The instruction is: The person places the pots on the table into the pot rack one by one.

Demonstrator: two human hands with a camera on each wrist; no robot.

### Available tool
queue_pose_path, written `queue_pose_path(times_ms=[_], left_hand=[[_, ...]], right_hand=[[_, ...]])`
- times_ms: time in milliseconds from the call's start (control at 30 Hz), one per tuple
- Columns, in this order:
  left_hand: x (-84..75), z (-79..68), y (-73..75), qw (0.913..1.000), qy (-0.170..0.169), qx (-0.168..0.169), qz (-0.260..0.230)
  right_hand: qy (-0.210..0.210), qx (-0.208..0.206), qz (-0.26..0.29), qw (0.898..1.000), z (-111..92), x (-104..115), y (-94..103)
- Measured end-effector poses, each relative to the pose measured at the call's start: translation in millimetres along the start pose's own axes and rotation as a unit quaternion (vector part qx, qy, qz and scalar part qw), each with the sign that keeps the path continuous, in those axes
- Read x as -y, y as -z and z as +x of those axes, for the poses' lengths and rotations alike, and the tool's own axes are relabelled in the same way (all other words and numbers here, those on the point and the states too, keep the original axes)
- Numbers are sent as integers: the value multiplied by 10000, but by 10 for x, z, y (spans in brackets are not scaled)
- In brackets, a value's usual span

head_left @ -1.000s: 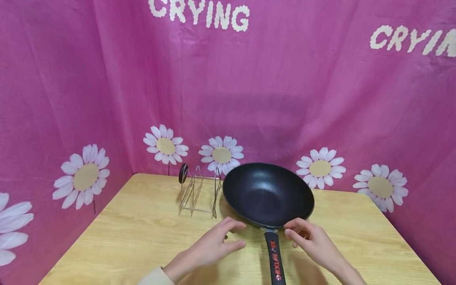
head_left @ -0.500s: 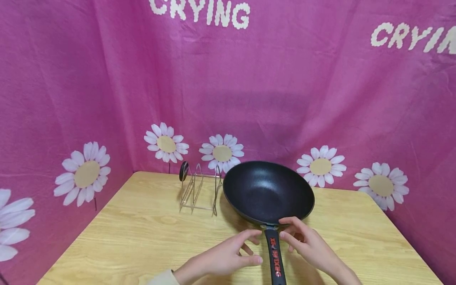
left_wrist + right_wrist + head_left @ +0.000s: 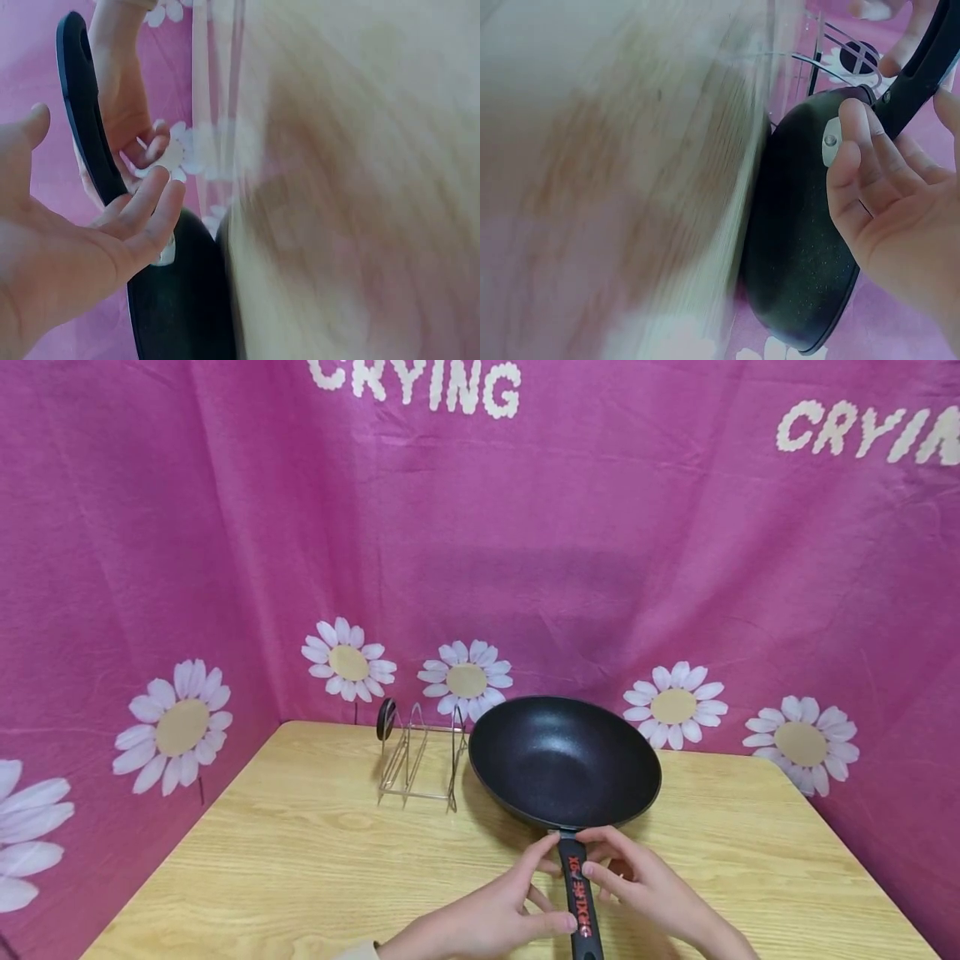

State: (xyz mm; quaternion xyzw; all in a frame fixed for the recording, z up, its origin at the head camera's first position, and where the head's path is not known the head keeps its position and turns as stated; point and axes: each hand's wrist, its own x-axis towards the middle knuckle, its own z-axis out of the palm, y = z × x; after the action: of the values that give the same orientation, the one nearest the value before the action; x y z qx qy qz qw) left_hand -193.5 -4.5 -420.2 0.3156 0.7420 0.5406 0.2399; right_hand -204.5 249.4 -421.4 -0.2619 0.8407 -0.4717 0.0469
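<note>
A black wok (image 3: 564,764) stands on the wooden table (image 3: 300,860), its black handle (image 3: 577,893) with red lettering pointing toward me. My left hand (image 3: 551,887) comes at the handle from the left, thumb and forefinger tips touching it. In the left wrist view the left hand (image 3: 94,161) is spread, the handle (image 3: 79,97) passing between thumb and fingers. My right hand (image 3: 596,852) flanks the handle from the right, fingertips on it near the wok's rim. The right wrist view shows the right hand (image 3: 900,112) loosely curved by the wok (image 3: 795,247) and its handle (image 3: 922,67).
A wire rack (image 3: 420,760) with a small black round knob (image 3: 386,720) stands just left of the wok. Pink cloth with daisies (image 3: 465,681) walls in the table at the back and both sides. Bare tabletop lies on the left and the right.
Both hands have moved inward from either side of the wok's near rim onto the handle. The wok and the rack have stayed in place.
</note>
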Motion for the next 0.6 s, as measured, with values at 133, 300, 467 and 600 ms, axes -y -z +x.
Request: queue_pose_path(times_ms=[133, 300, 467, 600], left_hand=[[-10, -2, -71, 9999, 64, 99, 14], [34, -14, -127, 9998, 209, -42, -15], [78, -2, -203, 9979, 192, 67, -616], [95, 18, -239, 9953, 223, 116, -937]], right_hand=[[122, 120, 293, 9994, -27, 22, -24], [-94, 304, 574, 9978, -19, 49, -59], [-206, 432, 805, 9956, -23, 34, -83], [-396, 565, 1221, 9901, -23, 22, -108]])
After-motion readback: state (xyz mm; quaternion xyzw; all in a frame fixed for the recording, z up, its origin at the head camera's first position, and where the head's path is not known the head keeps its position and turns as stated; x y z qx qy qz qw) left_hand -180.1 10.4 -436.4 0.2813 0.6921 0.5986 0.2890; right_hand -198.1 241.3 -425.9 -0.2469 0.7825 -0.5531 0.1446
